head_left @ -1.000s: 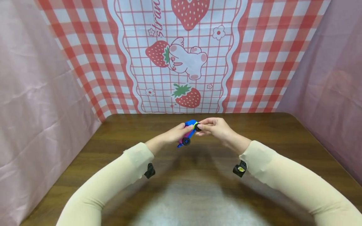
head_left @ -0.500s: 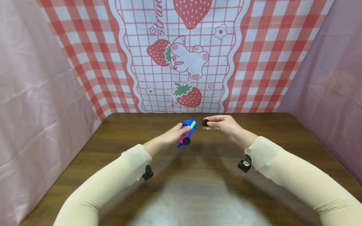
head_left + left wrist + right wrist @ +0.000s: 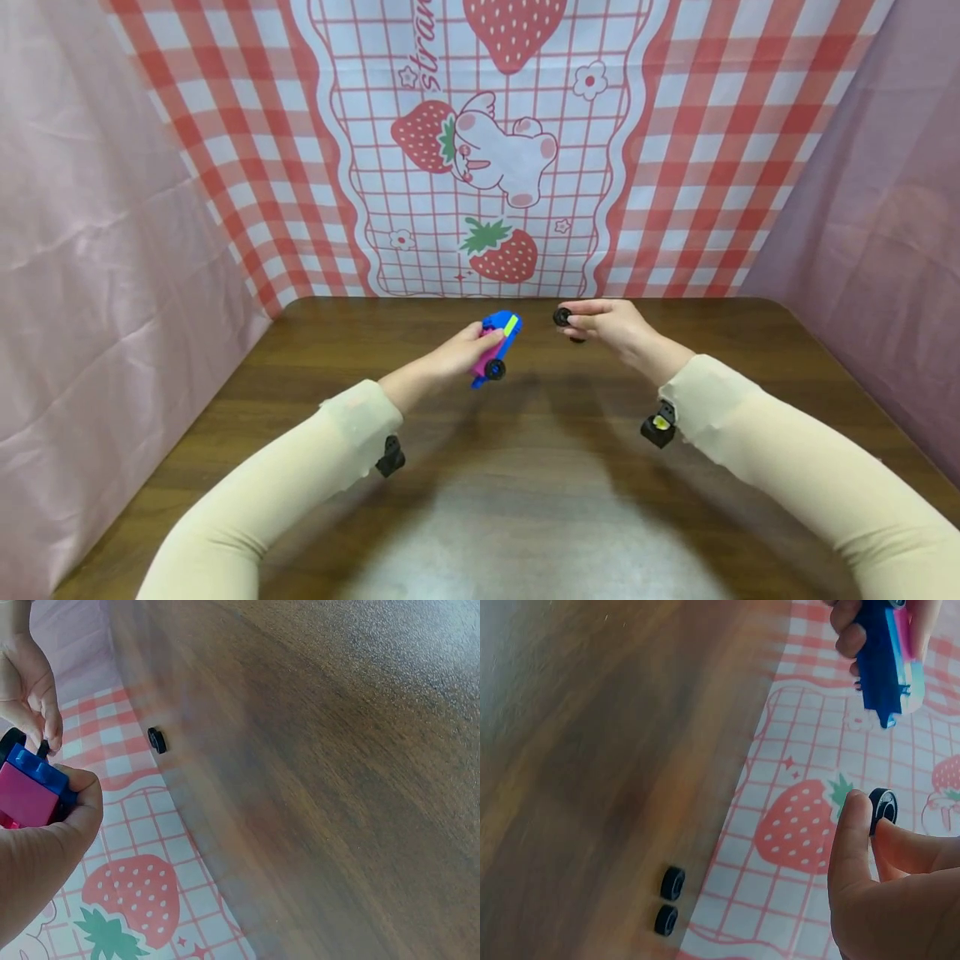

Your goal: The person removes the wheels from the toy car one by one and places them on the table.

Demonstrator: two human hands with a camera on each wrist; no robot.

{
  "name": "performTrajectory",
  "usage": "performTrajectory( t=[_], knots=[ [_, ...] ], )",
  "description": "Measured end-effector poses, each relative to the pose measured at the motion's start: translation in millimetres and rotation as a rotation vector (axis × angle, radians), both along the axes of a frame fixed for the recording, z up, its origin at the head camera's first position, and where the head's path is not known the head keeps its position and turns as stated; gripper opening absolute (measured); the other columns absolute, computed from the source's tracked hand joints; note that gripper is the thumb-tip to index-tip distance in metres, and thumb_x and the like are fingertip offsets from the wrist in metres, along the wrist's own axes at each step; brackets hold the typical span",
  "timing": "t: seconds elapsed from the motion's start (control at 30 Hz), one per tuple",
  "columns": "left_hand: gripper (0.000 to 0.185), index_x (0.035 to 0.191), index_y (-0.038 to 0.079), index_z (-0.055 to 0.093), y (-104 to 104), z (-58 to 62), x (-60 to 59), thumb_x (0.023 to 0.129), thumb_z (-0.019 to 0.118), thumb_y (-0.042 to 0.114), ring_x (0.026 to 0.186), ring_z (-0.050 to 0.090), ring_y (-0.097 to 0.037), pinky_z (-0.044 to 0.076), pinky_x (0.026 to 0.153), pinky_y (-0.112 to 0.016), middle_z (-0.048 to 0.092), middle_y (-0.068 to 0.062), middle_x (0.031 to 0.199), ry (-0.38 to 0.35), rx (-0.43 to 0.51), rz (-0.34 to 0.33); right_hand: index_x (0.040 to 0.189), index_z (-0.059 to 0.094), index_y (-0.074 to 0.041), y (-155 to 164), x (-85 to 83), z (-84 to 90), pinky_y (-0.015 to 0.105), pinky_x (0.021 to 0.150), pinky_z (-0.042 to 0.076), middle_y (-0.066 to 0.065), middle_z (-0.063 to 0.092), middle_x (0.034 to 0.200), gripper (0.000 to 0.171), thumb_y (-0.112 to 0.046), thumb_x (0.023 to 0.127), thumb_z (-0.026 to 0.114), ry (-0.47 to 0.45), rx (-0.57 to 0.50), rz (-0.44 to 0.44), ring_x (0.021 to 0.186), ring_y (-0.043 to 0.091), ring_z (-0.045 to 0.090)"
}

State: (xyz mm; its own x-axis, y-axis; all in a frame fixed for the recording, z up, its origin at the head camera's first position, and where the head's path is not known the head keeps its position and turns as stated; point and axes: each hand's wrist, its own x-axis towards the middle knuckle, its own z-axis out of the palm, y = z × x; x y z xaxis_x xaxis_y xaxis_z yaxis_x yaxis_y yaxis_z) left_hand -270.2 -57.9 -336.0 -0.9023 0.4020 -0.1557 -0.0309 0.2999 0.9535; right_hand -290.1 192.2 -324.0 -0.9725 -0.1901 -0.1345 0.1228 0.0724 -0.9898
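Note:
My left hand (image 3: 452,354) grips a small toy car (image 3: 512,331) in blue and pink with a yellow-green strip, tilted above the table. One black wheel (image 3: 495,369) sits on the car's near end; at the far end of that side there is none. To the right, apart from the car, my right hand (image 3: 617,325) pinches a loose black toy wheel (image 3: 885,811) between thumb and fingers. In the right wrist view the car's blue underside (image 3: 880,664) shows, partly covered by the left fingers.
Two loose black wheels, one farther (image 3: 673,883) and one nearer (image 3: 666,920), stand on the brown wooden table (image 3: 480,500) below my right hand. A checked strawberry cloth (image 3: 690,167) hangs behind the table, with pink curtains (image 3: 112,250) at the sides.
My right hand has pulled away from the car's far end with the wheel and moved right. The left hand stays nearly in place with the car.

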Motion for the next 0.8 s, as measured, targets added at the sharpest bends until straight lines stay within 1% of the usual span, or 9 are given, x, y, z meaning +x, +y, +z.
performTrajectory(
  t=[0.1,0.27,0.37,0.43,0.5,0.57,0.6,0.7,0.8],
  knots=[
    [0.032,0.117,-0.002,0.041,1.2,0.1,0.0,0.104,0.043,0.027,0.065,0.051,-0.011,0.043,0.053,-0.022,0.048,-0.005,0.085,-0.007,0.003,-0.002,0.140,0.042,0.009,6.2,-3.7,-1.1,0.022,0.086,0.053,0.031,0.039,0.145,0.044,0.000,0.098,0.050,-0.003,-0.006,-0.023,0.086,0.007,0.071],
    [0.033,0.118,-0.001,0.042,1.5,-0.5,-0.8,0.104,0.043,0.029,0.067,0.053,-0.011,0.044,0.055,-0.023,0.049,-0.006,0.088,-0.012,-0.005,-0.009,0.141,0.044,0.005,19.4,-10.3,-4.1,0.029,0.094,0.049,0.029,0.041,0.144,0.043,-0.002,0.098,0.051,-0.016,0.047,-0.064,0.081,0.006,0.071],
    [0.033,0.117,-0.001,0.042,0.9,-0.4,-0.5,0.103,0.045,0.030,0.068,0.054,-0.012,0.044,0.054,-0.023,0.050,-0.007,0.090,-0.010,-0.008,-0.013,0.141,0.044,0.004,27.1,-14.6,-8.4,0.028,0.093,0.050,0.026,0.046,0.141,0.044,-0.002,0.098,0.052,-0.032,0.063,-0.093,0.080,0.006,0.071],
    [0.033,0.116,0.000,0.042,0.4,-1.0,-0.3,0.103,0.045,0.030,0.068,0.054,-0.012,0.043,0.053,-0.023,0.050,-0.008,0.090,-0.006,-0.007,-0.016,0.142,0.042,0.005,32.8,-18.5,-12.1,0.025,0.089,0.052,0.019,0.059,0.128,0.046,-0.002,0.097,0.053,-0.048,0.052,-0.104,0.079,0.005,0.071],
    [0.033,0.116,0.000,0.043,-0.3,-0.9,-0.1,0.103,0.046,0.030,0.069,0.054,-0.013,0.043,0.052,-0.023,0.050,-0.008,0.091,-0.002,-0.007,-0.020,0.143,0.039,0.007,39.0,-23.7,-15.8,0.022,0.084,0.054,0.010,0.069,0.107,0.048,0.000,0.097,0.052,-0.075,0.019,-0.113,0.077,0.007,0.071],
    [0.032,0.114,0.000,0.043,-0.7,-0.8,0.2,0.102,0.047,0.030,0.068,0.054,-0.013,0.042,0.051,-0.023,0.051,-0.008,0.090,0.007,-0.013,-0.024,0.144,0.035,0.008,45.9,-29.5,-19.3,0.021,0.081,0.055,0.000,0.070,0.087,0.051,0.001,0.097,0.052,-0.111,-0.022,-0.114,0.076,0.008,0.071],
    [0.032,0.114,0.000,0.043,-0.9,-0.4,0.6,0.102,0.047,0.029,0.068,0.054,-0.013,0.042,0.051,-0.023,0.051,-0.008,0.090,0.012,-0.016,-0.027,0.145,0.032,0.009,49.5,-32.2,-21.3,0.021,0.082,0.055,-0.003,0.069,0.081,0.052,0.002,0.097,0.051,-0.130,-0.052,-0.112,0.075,0.009,0.071],
    [0.032,0.113,0.000,0.044,-0.7,0.5,0.8,0.102,0.047,0.030,0.069,0.054,-0.013,0.043,0.053,-0.024,0.051,-0.008,0.091,0.024,-0.023,-0.031,0.146,0.028,0.010,60.2,-38.7,-27.5,0.024,0.088,0.053,-0.003,0.067,0.075,0.054,0.005,0.097,0.048,-0.180,-0.096,-0.126,0.075,0.011,0.071],
    [0.033,0.114,0.000,0.044,-0.4,0.7,0.3,0.102,0.047,0.031,0.070,0.055,-0.013,0.044,0.055,-0.025,0.051,-0.008,0.091,0.026,-0.027,-0.041,0.146,0.029,0.010,70.3,-41.4,-34.0,0.025,0.093,0.050,-0.004,0.067,0.076,0.053,0.005,0.097,0.048,-0.200,-0.051,-0.151,0.074,0.009,0.070]
  ],
)
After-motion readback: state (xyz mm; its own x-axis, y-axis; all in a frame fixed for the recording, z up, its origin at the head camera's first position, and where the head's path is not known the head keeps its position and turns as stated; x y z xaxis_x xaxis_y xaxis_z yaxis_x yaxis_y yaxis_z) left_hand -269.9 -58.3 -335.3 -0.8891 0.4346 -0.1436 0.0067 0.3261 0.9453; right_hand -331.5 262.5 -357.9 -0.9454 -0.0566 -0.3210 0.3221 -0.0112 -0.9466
